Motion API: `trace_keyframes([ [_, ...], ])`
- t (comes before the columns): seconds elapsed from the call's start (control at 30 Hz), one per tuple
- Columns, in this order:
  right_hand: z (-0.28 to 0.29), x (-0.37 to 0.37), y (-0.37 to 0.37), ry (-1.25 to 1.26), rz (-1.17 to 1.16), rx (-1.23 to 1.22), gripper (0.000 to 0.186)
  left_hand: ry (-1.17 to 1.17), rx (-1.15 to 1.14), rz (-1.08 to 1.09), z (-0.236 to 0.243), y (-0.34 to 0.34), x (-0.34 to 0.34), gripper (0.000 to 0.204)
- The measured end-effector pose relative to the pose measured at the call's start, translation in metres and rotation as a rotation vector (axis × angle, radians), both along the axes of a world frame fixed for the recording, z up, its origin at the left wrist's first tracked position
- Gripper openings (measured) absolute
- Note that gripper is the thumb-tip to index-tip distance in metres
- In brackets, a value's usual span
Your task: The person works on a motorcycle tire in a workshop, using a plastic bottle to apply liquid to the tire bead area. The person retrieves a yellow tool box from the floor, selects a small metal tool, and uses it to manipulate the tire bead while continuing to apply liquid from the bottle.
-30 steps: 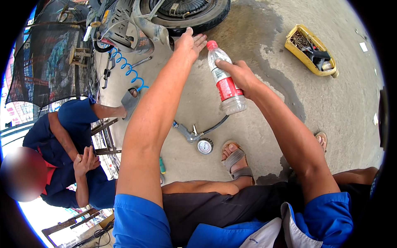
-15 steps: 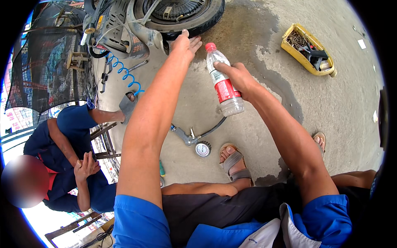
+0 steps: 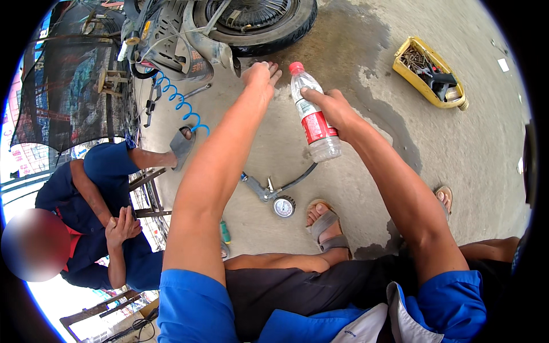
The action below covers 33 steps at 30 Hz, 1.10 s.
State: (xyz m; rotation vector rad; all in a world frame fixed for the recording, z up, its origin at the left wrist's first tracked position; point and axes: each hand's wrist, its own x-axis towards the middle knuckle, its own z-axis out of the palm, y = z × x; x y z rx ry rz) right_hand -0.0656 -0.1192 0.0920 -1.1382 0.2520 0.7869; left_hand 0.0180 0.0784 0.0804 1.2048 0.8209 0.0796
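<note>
A clear plastic bottle point(image 3: 318, 126) with a red cap and red label is in my right hand point(image 3: 337, 111), which wraps round its side. It is tilted, cap end away from me, and looks mostly empty. My left hand point(image 3: 262, 79) reaches forward just below the tire point(image 3: 286, 41) of a scooter's wheel, beside the lower end of its fender. Its fingers are slightly apart and bent, with nothing seen in them. Whether it touches the wheel or fender I cannot tell. Under my arms, a tire pressure gauge point(image 3: 283, 206) with its inflator handle and black hose lies on the concrete.
A yellow cut-open jug point(image 3: 426, 77) full of bolts and small parts stands at the far right. Water wets the ground point(image 3: 343, 34) by the wheel. A blue coiled air hose point(image 3: 177, 100) lies at left, near a seated person point(image 3: 108, 217) with folded hands.
My left hand has drawn back a little from the wheel, its fingers more bent. The bottle stays in my right hand. The whole view has shifted slightly.
</note>
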Motion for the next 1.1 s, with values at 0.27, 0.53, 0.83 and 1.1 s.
trace_keyframes([
  [0.27, 0.003, -0.003, 0.001, -0.004, -0.011, 0.022, 0.048, 0.034, -0.022, -0.071, -0.002, -0.015, 0.002, 0.027],
  [0.53, 0.001, -0.003, -0.003, -0.013, 0.002, 0.019, 0.048, 0.053, -0.030, -0.083, 0.004, -0.024, 0.000, 0.028],
  [0.83, -0.004, -0.001, -0.004, -0.011, 0.017, 0.017, 0.049, 0.063, -0.058, -0.096, 0.010, -0.026, -0.003, 0.031],
  [1.1, 0.003, -0.005, -0.004, 0.008, -0.003, -0.020, 0.053, 0.073, -0.055, -0.115, 0.006, -0.022, -0.006, 0.036],
])
